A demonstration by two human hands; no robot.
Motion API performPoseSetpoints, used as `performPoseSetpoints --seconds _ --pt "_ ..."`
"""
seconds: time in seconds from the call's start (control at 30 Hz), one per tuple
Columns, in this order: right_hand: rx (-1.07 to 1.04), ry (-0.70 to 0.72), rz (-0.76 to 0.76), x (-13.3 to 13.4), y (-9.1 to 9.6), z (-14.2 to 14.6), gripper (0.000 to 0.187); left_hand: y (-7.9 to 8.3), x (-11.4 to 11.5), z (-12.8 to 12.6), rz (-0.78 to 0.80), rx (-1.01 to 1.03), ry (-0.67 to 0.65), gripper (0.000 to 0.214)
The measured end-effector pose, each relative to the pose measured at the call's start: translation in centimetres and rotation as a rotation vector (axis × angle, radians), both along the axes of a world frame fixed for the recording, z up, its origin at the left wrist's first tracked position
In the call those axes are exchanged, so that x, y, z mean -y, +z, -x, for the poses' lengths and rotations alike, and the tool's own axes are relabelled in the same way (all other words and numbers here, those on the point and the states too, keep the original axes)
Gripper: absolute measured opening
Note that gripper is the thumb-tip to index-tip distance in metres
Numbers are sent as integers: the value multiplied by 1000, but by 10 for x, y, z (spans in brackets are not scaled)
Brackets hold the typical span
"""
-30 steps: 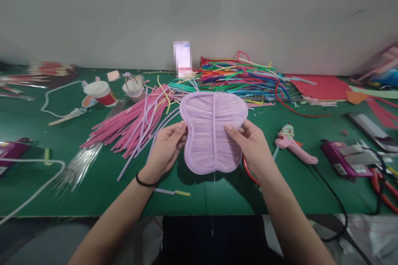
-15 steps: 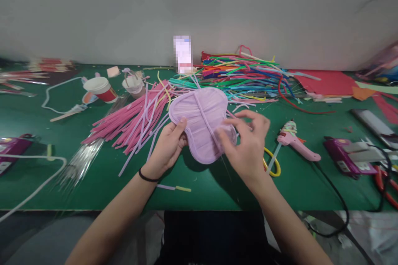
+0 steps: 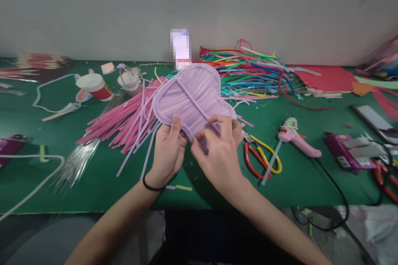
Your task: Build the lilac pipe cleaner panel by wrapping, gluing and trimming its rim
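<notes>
A lilac lobed panel [image 3: 189,91], apparently built up from pipe cleaners, is raised above the table in front of me. One straight lilac stem [image 3: 192,98] crosses its face on a slant. My left hand [image 3: 169,149] grips the lower left edge, thumb on top and fingers behind. At the lower right, my right hand [image 3: 220,153] has curled fingers pinching the rim, and it covers that part of the panel. Past the left hand lies a bunch of pink pipe cleaners [image 3: 124,122] with several lilac ones over it.
Red-and-yellow pliers [image 3: 256,159] and a pink glue gun [image 3: 300,143] with a cord lie to the right. Multicoloured pipe cleaners [image 3: 248,66] are heaped at the back. A paper cup [image 3: 96,87] stands back left. A lit phone [image 3: 180,47] leans against the wall.
The panel has moved up and left and turned, its face now more toward me. My right hand has moved left and closed on its lower edge, uncovering the pliers.
</notes>
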State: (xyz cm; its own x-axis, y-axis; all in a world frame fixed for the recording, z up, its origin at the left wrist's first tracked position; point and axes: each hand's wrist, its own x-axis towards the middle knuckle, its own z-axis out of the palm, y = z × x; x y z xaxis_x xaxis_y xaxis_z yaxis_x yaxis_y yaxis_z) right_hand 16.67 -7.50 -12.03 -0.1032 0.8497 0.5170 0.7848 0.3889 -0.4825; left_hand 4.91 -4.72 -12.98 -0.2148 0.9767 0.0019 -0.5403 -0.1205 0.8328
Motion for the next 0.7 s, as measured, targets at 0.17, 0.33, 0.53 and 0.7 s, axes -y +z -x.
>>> performPoseSetpoints --seconds 0.17,0.33,0.53,0.7 --pt "-4 14 -18 2 0 5 10 1 2 -1 -14 -18 27 33" --pt "-15 37 -51 -1 -1 6 9 0 1 -1 -13 -29 30 30" --pt "-3 61 -47 -6 -1 1 10 -4 3 3 26 4 -72 24" --pt "-55 40 -48 -12 4 -7 10 -3 6 2 -4 21 -162 20"
